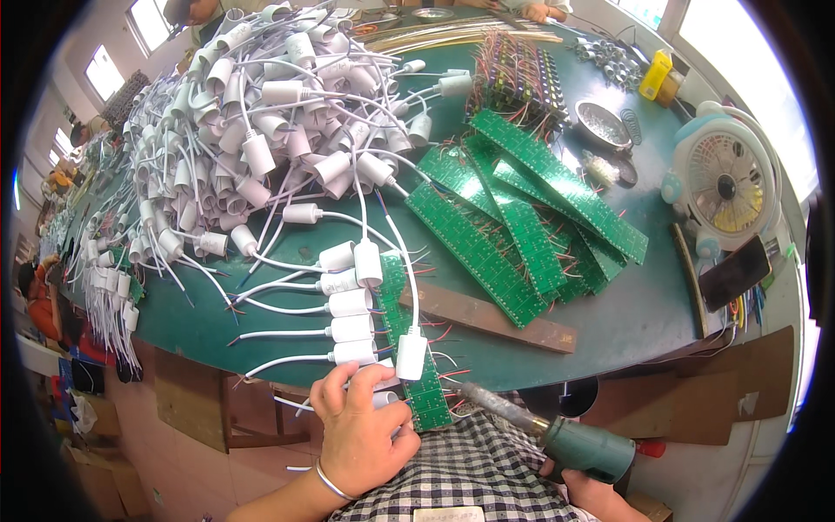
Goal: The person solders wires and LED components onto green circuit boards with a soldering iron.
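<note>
The left hand (361, 435) is closing its grip around a white cylindrical capacitor (384, 398), pressing it against a narrow green circuit board strip (409, 365) overhanging the near edge of the green desk (626, 313). The right hand (591, 491) is wrapping its grip around a green soldering iron (557, 435), its tip lying just beside the strip. A heap of white wired capacitors (261, 130) is covering the desk's far left.

We are in an electronics assembly workshop. Before us a long green workbench (635, 313) carries stacked green circuit boards (522, 209) in the middle and a far-left heap of white wired lamp sockets (261, 122). Near right is a soldering gun (574, 439); other workers sit at far left.
</note>
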`<act>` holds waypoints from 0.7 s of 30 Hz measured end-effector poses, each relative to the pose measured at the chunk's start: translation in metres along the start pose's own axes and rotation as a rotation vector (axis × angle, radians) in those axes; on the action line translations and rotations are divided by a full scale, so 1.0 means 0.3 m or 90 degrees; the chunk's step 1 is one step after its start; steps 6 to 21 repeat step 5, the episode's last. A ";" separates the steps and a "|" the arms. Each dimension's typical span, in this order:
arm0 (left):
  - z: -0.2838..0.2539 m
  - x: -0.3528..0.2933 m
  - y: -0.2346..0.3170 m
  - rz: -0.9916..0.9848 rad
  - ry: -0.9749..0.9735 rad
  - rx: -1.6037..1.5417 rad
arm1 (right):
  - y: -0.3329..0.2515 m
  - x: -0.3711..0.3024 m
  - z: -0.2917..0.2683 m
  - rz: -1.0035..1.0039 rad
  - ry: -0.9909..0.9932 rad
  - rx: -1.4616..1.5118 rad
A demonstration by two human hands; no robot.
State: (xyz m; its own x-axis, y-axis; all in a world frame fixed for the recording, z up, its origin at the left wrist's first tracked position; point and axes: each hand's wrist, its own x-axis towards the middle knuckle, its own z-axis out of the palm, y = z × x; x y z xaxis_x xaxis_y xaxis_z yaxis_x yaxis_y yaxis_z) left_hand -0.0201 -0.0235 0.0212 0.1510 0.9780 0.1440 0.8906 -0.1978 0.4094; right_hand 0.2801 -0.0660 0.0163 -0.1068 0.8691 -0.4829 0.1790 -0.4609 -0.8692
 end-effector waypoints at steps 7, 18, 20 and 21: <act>0.002 -0.004 -0.001 -0.003 0.000 -0.005 | -0.040 0.113 0.047 -0.193 0.040 0.385; 0.002 -0.004 -0.001 -0.003 0.000 -0.005 | -0.040 0.113 0.047 -0.193 0.040 0.385; 0.002 -0.004 -0.001 -0.003 0.000 -0.005 | -0.040 0.113 0.047 -0.193 0.040 0.385; 0.002 -0.004 -0.001 -0.003 0.000 -0.005 | -0.040 0.113 0.047 -0.193 0.040 0.385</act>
